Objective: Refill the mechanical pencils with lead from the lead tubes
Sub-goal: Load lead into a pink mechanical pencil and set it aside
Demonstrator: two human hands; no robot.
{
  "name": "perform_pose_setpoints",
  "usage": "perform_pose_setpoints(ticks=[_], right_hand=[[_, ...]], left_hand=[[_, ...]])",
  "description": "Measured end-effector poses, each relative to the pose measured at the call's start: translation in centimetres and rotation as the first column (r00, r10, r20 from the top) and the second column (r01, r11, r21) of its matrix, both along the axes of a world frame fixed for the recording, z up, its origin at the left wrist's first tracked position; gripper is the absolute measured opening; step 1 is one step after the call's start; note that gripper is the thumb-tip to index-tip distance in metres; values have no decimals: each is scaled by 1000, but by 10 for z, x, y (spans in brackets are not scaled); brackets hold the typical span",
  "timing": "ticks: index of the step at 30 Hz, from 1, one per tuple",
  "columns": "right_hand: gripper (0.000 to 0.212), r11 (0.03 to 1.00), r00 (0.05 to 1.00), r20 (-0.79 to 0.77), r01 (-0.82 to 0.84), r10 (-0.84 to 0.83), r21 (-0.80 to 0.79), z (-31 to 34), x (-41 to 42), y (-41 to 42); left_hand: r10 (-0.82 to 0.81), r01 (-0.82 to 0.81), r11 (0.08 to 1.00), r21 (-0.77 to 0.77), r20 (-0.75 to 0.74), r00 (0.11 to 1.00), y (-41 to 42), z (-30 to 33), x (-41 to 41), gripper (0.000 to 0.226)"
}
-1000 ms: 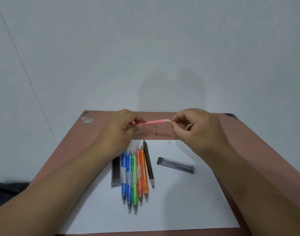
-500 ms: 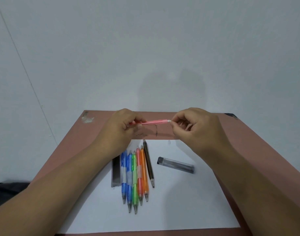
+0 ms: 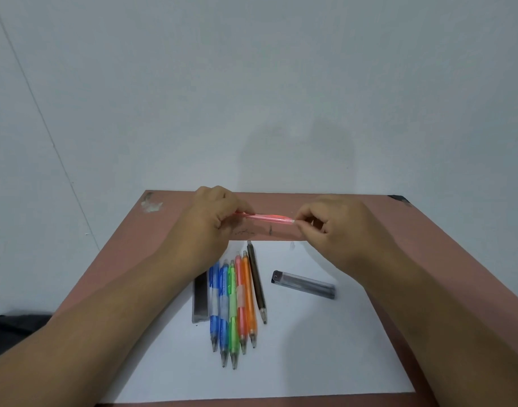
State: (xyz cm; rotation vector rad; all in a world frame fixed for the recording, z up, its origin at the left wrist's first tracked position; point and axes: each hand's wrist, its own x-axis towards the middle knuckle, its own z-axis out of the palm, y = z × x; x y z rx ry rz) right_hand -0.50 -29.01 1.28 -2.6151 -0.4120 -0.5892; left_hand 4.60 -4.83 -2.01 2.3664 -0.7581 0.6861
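Seven mechanical pencils are in view. One, a pink pencil [image 3: 266, 217], is held in the air above the far part of the table [image 3: 428, 248], lying nearly level from left to right. The left hand [image 3: 212, 218] has its fingers curled round the pencil's left end, and the right hand [image 3: 337, 230] pinches the whitish cap end between thumb and fingertips, the other fingers folded loosely.

The other six lie side by side on a white sheet of paper [image 3: 310, 348] that covers the near half of the table, their tips toward the near edge: two blue pencils [image 3: 219, 306], a green pencil [image 3: 232, 312], a second pink pencil [image 3: 240, 301], an orange pencil [image 3: 249, 301] and a dark brown pencil [image 3: 257, 286], which lies farthest right and reaches farther toward the far edge than the rest.

Two lead tubes lie on the paper. A grey lead tube [image 3: 200, 301] lies just left of the blue pencils and parallel to them, partly hidden by the left forearm. A clear lead tube [image 3: 304, 284] with a dark cap lies apart to the right of the row, slanted across the sheet.

The left forearm crosses the left corner of the paper and covers the tops of the blue pencils. Pencil marks show on the bare table beneath the held pencil, a pale scuff marks the far left corner, and a grey wall [image 3: 251, 83] rises behind the far edge.
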Motion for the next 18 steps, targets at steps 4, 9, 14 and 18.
perform_pose_setpoints(ticks=[4,9,14,18], right_hand=[[12,977,1000,-10,5,-3,215,-8,5,-1],[8,943,984,-160,130,-83,306,-15,13,-5],[11,985,934,-346,135,-91,105,-21,14,-3],[5,993,925,-366,114,-104,6,-23,14,2]], left_hand=[[17,-18,999,-40,-32,999,0,-1,0,30],[79,-80,996,-45,-31,996,0,1,3,26],[152,-157,986,-60,-82,985,3,-1,8,25],[138,-143,988,-63,-79,987,2,0,8,24]])
